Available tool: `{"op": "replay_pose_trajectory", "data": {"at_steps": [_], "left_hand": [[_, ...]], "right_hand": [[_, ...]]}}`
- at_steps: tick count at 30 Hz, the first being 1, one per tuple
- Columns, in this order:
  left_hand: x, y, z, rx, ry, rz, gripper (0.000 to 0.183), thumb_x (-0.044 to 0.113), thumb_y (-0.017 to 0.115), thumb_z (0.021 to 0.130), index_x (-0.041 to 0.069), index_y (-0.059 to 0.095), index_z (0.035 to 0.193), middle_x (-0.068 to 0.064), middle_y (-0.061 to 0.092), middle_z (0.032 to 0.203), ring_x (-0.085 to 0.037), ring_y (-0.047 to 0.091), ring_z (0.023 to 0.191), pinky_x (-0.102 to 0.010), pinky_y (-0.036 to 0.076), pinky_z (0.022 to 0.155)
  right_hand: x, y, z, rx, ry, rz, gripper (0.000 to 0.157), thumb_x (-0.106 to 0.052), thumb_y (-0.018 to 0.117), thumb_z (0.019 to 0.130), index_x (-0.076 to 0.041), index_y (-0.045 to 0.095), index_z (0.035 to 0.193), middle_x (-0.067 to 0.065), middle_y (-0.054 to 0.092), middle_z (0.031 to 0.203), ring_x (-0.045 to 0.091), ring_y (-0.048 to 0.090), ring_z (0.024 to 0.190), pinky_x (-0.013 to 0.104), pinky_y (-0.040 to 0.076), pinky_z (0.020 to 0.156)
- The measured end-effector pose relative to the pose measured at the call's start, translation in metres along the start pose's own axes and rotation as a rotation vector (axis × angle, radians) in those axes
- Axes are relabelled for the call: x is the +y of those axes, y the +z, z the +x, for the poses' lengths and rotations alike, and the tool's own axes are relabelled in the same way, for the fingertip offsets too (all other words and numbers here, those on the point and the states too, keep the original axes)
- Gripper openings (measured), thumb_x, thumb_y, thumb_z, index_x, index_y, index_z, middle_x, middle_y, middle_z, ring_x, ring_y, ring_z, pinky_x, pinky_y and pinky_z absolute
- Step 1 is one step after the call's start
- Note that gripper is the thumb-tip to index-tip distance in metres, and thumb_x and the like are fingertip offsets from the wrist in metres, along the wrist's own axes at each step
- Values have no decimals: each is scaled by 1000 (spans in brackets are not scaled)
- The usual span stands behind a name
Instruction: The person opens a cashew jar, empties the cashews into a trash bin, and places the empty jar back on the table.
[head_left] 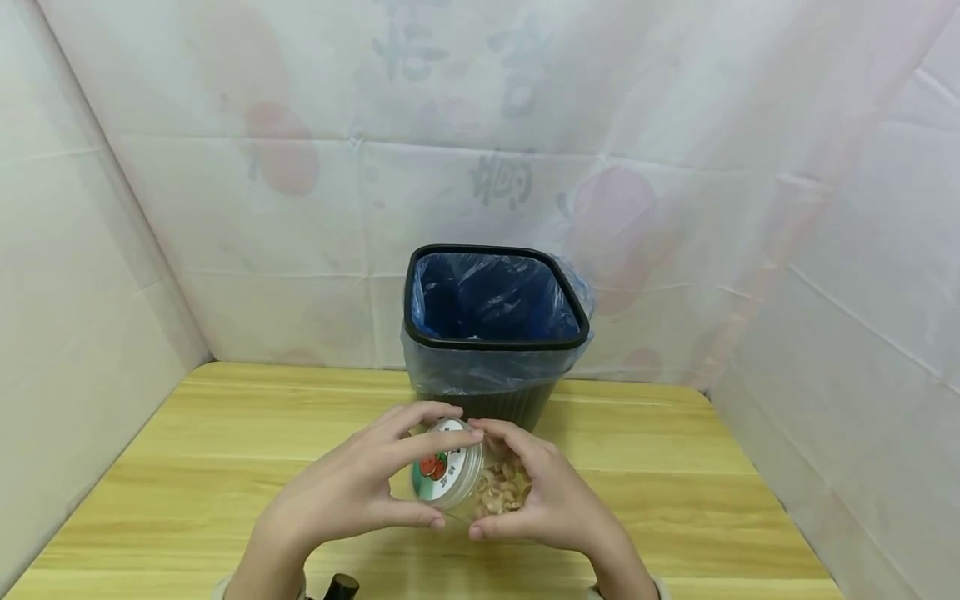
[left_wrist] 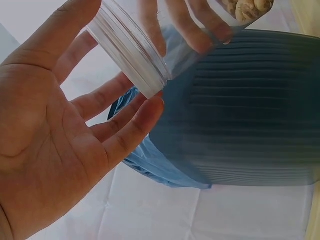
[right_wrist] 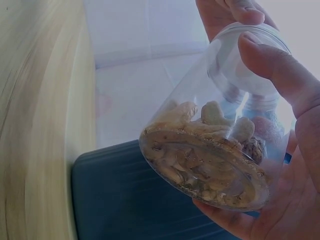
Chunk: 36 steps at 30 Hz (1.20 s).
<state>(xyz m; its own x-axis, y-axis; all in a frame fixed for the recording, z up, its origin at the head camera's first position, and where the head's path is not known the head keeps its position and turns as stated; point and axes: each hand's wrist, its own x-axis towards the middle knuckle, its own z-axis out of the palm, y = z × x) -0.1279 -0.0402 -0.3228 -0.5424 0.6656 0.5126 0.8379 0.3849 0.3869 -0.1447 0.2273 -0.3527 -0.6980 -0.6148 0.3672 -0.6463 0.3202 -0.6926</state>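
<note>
A person's L hand (head_left: 367, 477) has its fingers clamped on the lid (head_left: 444, 477), R hand (head_left: 553, 500) fingers round the body of a clear jar (right_wrist: 210, 132) w/ nuts (head_left: 501, 490) inside, held tilted over the worktop (head_left: 660, 467) nr a lined bin (head_left: 487, 343), pickup done but lid apparently not yet off.

Work area was bounded by pale cloth: back sheet (head_left: 420, 200), left sheet (head_left: 75, 250), right sheet (head_left: 862, 275). Back one was printed with faded red blotches (head_left: 281, 150) and grey characters (head_left: 502, 179), crossed by horizontal creases. Yellow wood-grain table (head_left: 225, 433) was placed between them, far corners rounded. Head view was softly lit; right wrist view was washed out white at upper right.
</note>
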Motion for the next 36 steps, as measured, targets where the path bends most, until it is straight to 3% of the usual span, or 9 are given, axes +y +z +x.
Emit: {"op": "replay_pose_trajectory", "data": {"at_steps": [12,20,27,36], "left_hand": [[1,0,3,-22,-18,49,84,59,72,81,33,39,154,1,28,162,-24,36,144,-49,50,100],[2,2,5,-49,24,24,85,46,79,79,33,40,153,0,25,163,-25,33,146,-48,51,99],[2,4,6,-62,34,-4,86,31,85,77,34,43,151,2,32,159,-21,36,144,-41,53,96],[-1,4,4,-65,17,-23,82,35,85,77,36,46,149,1,39,155,-17,38,141,-39,53,96]], "right_hand": [[0,-2,1,10,-1,-8,91,-41,90,72,-22,43,148,-5,58,138,14,60,119,36,51,101],[0,-1,1,-3,8,7,89,-40,89,73,-24,43,148,-6,58,137,14,61,116,39,53,96],[0,-1,0,-8,13,14,88,-39,89,74,-24,43,148,-6,59,135,15,62,113,38,54,95],[0,0,1,-15,-5,-4,89,-40,89,74,-23,42,148,-6,59,136,14,62,113,36,54,94]]}}
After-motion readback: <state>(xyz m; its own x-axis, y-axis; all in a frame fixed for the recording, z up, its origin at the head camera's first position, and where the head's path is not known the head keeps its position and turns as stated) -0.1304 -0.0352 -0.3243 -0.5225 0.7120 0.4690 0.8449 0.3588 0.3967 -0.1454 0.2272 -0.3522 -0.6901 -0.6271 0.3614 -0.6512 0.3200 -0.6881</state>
